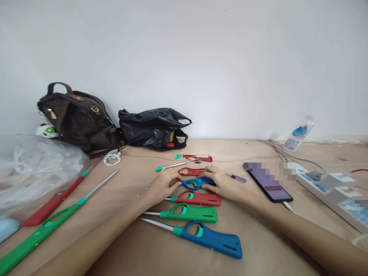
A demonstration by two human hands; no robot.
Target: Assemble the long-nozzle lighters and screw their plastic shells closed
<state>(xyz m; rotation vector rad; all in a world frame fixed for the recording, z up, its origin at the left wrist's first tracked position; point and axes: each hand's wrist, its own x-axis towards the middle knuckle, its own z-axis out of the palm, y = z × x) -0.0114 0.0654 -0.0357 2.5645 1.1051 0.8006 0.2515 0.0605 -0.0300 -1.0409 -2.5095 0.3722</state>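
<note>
My left hand [164, 186] is closed at the nozzle end of a blue gas lighter [193, 183] with a green trigger. My right hand [219, 183] grips its handle end, fingers curled over it. Just nearer to me lie a red lighter [205, 198], a green lighter [201, 212] and a larger blue lighter [218, 239], nozzles pointing left. Behind my hands are an opened red casing half [189, 171], a second red casing piece [202, 158], a loose metal nozzle [172, 166] with thin wires, and a small green part [178, 156].
A screwdriver [238, 178] and a phone [268, 184] lie right, near a power strip [313, 183] and bottle [299, 134]. Long red [54, 203] and green [43, 234] lighters, clear plastic [37, 168] and a bracelet [112, 158] are left. A backpack [74, 119] and black bag [146, 128] stand behind.
</note>
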